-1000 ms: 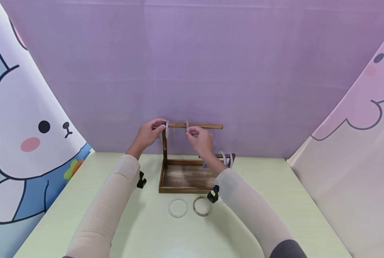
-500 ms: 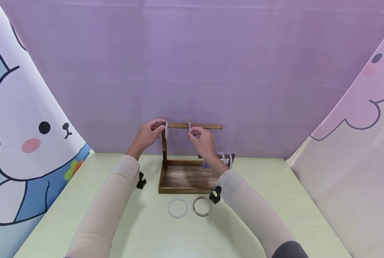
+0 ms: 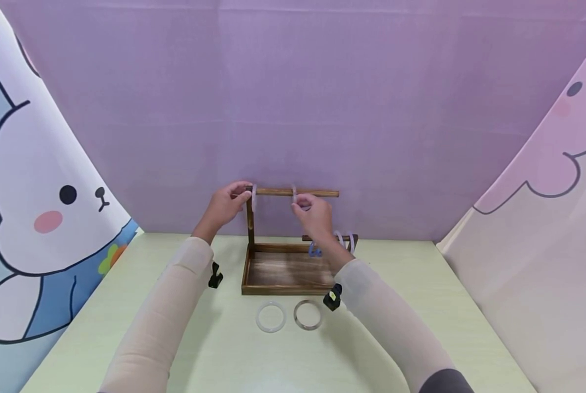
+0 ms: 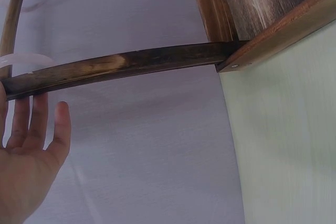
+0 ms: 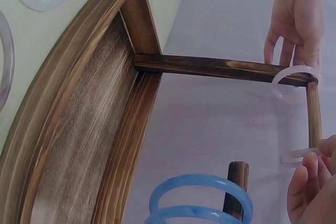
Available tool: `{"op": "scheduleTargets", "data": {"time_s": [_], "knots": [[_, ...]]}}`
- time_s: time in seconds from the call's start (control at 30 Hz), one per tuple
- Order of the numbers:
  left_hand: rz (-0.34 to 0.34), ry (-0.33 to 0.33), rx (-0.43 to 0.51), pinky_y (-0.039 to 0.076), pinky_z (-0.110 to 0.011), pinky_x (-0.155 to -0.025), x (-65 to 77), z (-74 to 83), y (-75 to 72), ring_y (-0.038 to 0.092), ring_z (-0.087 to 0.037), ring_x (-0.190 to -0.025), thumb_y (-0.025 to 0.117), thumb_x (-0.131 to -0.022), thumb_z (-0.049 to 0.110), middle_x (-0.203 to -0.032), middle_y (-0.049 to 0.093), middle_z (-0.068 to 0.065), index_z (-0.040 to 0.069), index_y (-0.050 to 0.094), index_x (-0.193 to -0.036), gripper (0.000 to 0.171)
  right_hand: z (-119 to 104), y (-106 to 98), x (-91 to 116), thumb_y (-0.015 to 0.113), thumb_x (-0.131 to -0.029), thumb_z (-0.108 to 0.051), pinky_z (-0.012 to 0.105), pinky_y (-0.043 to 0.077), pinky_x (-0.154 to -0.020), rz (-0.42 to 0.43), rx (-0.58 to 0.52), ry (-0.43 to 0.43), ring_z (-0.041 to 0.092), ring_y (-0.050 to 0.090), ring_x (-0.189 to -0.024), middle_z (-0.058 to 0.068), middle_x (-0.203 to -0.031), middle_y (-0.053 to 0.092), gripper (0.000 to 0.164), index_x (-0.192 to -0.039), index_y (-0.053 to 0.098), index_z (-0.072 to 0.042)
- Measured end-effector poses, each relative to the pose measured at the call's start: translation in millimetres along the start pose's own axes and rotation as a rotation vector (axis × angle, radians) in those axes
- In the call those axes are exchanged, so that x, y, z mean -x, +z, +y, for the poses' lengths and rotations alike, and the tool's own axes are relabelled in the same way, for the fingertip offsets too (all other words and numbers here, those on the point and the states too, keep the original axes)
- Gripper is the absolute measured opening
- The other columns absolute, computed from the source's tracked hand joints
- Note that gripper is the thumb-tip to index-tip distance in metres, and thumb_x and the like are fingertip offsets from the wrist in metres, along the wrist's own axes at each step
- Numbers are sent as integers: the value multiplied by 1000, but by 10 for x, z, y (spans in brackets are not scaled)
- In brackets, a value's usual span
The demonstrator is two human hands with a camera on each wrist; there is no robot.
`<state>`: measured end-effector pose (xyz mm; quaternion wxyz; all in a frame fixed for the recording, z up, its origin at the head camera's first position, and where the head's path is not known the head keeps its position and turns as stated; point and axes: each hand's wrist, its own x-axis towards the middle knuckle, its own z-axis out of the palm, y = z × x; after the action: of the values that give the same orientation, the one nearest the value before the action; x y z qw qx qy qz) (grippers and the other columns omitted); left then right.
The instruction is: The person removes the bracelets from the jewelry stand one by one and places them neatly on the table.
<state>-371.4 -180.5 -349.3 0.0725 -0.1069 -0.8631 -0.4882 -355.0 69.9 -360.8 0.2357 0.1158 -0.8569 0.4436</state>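
Note:
A dark wooden bangle stand has a tray base and an upright post with a long bar at its top. My left hand holds the top corner of the post; its fingers lie behind the wood in the left wrist view. Right beside that corner, a pale pink bangle hangs on the bar. Between thumb and fingers, my right hand pinches another pale bangle, which encircles the bar near its middle.
On a lower, shorter bar hang blue bangles and pale lilac ones, partly behind the right forearm. In front of the tray, a white bangle and a brownish-grey bangle lie on the table. A purple cloth backdrop stands close behind.
My right hand has slid the pinched bangle a little to the right along the upper bar, away from the post. My left hand stays at the corner.

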Motion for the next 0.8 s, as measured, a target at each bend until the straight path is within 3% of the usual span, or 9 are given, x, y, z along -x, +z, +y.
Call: {"op": "scheduleTargets", "data": {"time_s": [0.47,0.8], "knots": [[7,21,2,59,-48,-93,-12,-19,18,63,-30,-117,56,-106,36,-132,63,-12,19,58,-142,40,98,-67,0,77,-90,-18,19,43,-55,16,2,-10,19,68,-68,6,-95,80,15,-103,78,-10],[7,21,5,59,-47,-93,-18,-26,25,62,-30,-119,56,-106,35,-132,62,-13,18,58,-142,40,134,-114,2,78,-91,-18,20,36,-49,24,8,-10,12,59,-59,7,-95,80,14,-103,78,-11]]}}
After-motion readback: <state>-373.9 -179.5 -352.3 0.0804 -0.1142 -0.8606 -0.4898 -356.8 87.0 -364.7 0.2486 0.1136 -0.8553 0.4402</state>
